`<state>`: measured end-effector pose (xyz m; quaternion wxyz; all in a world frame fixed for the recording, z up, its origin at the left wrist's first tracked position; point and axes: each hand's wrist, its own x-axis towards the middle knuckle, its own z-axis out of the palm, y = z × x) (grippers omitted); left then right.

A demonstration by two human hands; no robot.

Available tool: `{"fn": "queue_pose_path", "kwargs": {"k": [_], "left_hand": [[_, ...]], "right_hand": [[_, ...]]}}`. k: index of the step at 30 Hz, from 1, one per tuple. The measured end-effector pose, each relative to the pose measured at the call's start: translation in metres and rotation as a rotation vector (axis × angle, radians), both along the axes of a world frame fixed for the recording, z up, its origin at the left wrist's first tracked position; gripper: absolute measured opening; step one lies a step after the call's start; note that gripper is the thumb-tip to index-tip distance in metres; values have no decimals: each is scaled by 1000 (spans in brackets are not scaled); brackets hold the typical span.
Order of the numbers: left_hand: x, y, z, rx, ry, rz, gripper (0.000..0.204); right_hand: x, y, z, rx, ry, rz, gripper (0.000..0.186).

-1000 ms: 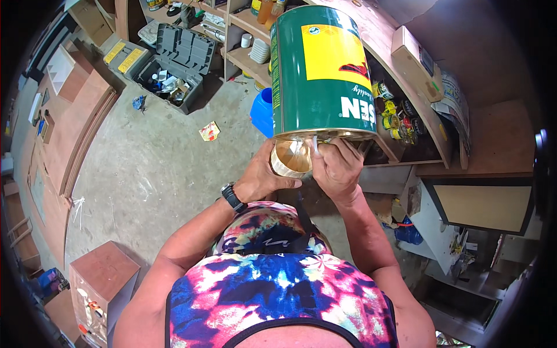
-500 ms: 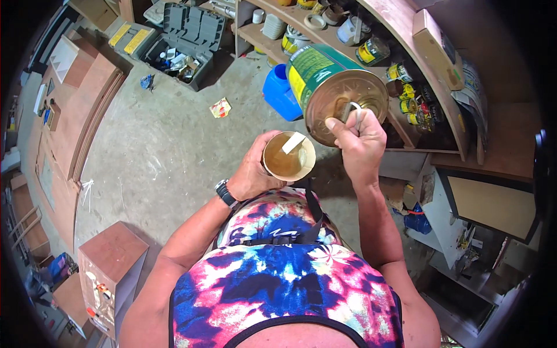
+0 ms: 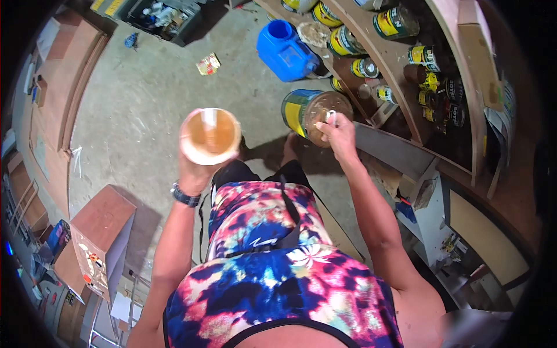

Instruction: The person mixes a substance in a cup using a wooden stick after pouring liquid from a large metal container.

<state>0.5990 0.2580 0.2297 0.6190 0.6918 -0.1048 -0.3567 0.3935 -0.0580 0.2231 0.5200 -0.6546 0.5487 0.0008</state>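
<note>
My left hand (image 3: 193, 169) is wrapped round a pale cup (image 3: 203, 155), held up to the left of my body. Amber-brown liquid (image 3: 213, 134) lies inside it, and a flat white strip (image 3: 209, 118) leans against its far wall. By its top handle, my right hand (image 3: 340, 138) grips a large metal can (image 3: 297, 111) with a green and yellow label. The can hangs low and tilted on the right, apart from the cup, its brownish lidded top facing me. My right fingers are curled closed on the handle.
A blue plastic jug (image 3: 285, 53) with a wide opening stands on the concrete floor beyond the can. Shelves (image 3: 390, 75) with several cans and jars rise at the right. A grey toolbox (image 3: 165, 20) lies far left; a wooden box (image 3: 104, 217) stands near left.
The cup has moved left and appears larger in view. The large can has swung down and away from the cup, lower toward the floor. My view has shifted, and both hands keep their holds.
</note>
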Motion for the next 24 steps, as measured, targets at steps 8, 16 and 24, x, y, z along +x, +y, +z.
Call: {"fn": "queue_pose_path", "kwargs": {"k": [8, 16, 24], "left_hand": [[-28, 13, -54, 177, 238, 489, 80], [-92, 21, -104, 464, 412, 491, 76], [-113, 17, -134, 569, 325, 380, 76]], "right_hand": [[-72, -93, -226, 128, 279, 27, 31], [-96, -201, -382, 203, 317, -157, 45], [-100, -263, -431, 226, 330, -114, 50]]}}
